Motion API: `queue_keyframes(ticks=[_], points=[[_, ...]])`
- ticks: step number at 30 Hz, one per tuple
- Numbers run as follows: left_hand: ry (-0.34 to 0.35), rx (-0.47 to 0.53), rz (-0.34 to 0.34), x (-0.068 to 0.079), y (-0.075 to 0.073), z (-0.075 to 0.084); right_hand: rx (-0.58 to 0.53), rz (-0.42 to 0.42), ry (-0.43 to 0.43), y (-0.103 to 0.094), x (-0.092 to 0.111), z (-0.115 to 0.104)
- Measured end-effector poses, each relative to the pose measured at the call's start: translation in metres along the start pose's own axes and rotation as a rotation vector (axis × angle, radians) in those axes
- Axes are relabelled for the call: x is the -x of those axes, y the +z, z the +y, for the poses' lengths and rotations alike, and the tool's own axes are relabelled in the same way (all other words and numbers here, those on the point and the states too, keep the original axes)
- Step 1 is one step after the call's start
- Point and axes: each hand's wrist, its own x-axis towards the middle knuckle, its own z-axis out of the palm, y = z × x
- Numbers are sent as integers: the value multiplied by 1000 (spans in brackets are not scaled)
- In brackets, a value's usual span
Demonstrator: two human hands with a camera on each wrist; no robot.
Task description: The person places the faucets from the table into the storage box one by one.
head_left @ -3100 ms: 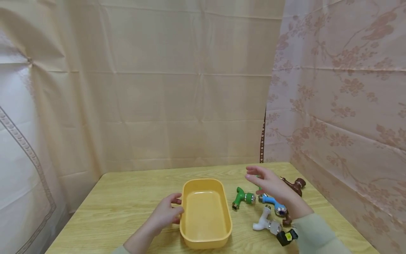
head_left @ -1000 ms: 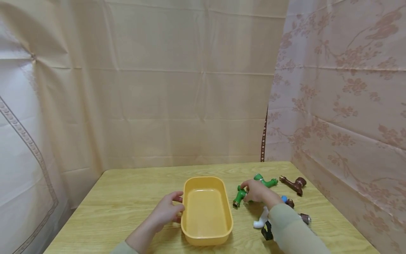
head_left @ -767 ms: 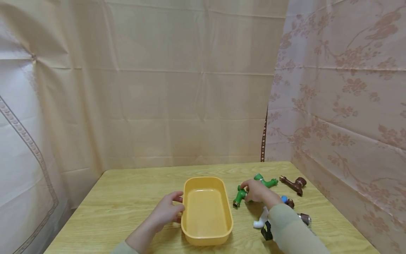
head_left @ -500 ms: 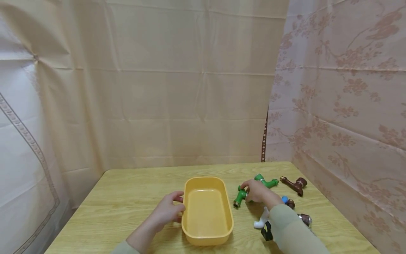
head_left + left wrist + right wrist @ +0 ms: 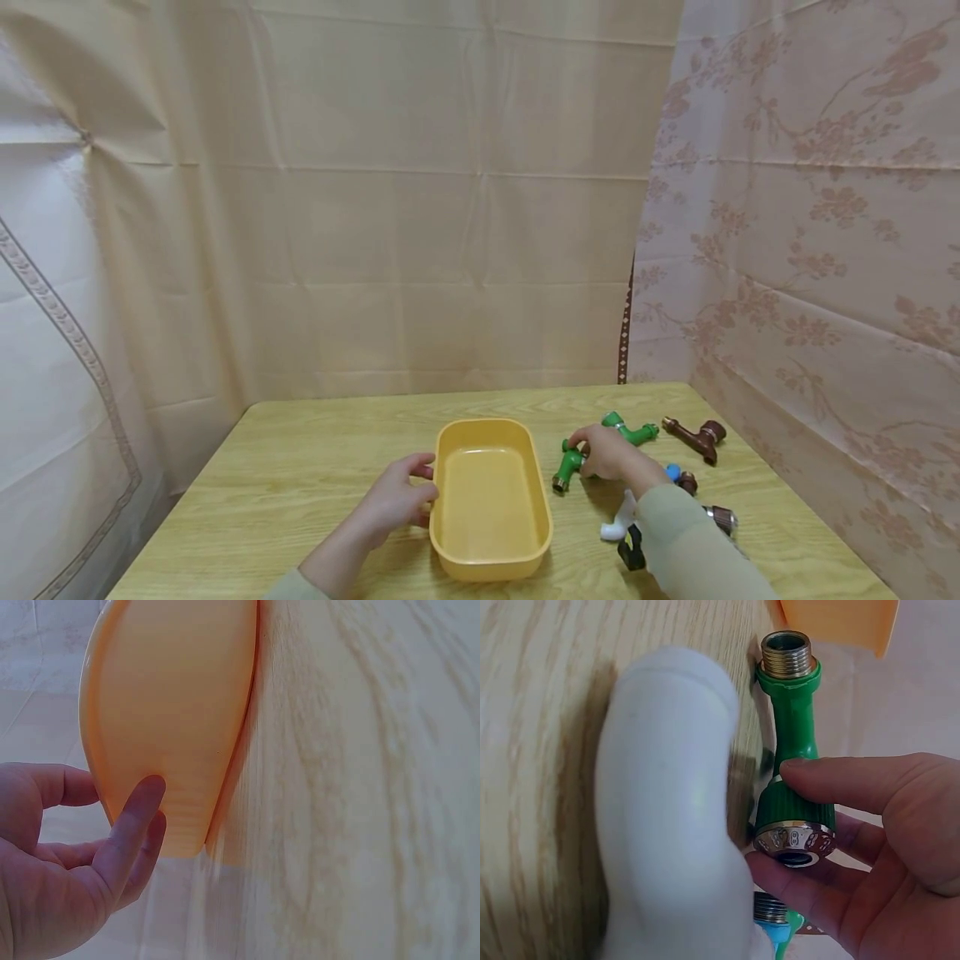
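Observation:
In the head view my left hand [image 5: 393,500] is at the left side of a yellow plastic tub [image 5: 491,569]. Its fingertips touch the outer wall [image 5: 172,697] in the left wrist view, with the fingers loosely bent. My right hand [image 5: 611,454] reaches down among several taps on the table's right half. Its thumb and fingers grip a green tap [image 5: 795,724] by the ribbed knob end, where a chrome ring shows. The threaded brass end points away from the palm. From the head, the hand hides the knob of this green tap [image 5: 567,469].
A white tap [image 5: 618,525] lies nearer, partly behind the right sleeve. Beyond the hand are a second green tap [image 5: 639,432] and a brown tap [image 5: 701,439]. A bit of blue tap [image 5: 672,471] shows by the forearm. Curtains hang behind the wooden table [image 5: 315,450].
Three seconds ago my right hand was raised over the taps; it has since come down and gripped the green tap. During the last second both hands have stayed nearly still.

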Motion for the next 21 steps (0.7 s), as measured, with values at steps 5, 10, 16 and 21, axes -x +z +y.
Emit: queue_keyframes(ticks=[5,10,16,21], points=[[-3,-6,4,0,0,0,-19,7,6,-4,1,-1],[-3,-5,3,0,1,0,-44,30,-20,-9,2,-2],[-6,-4,0,0,0,1,-46,58,-51,-20,3,-6],[-8,-3,-3,1,0,2,-57,68,-76,-32,3,-13]])
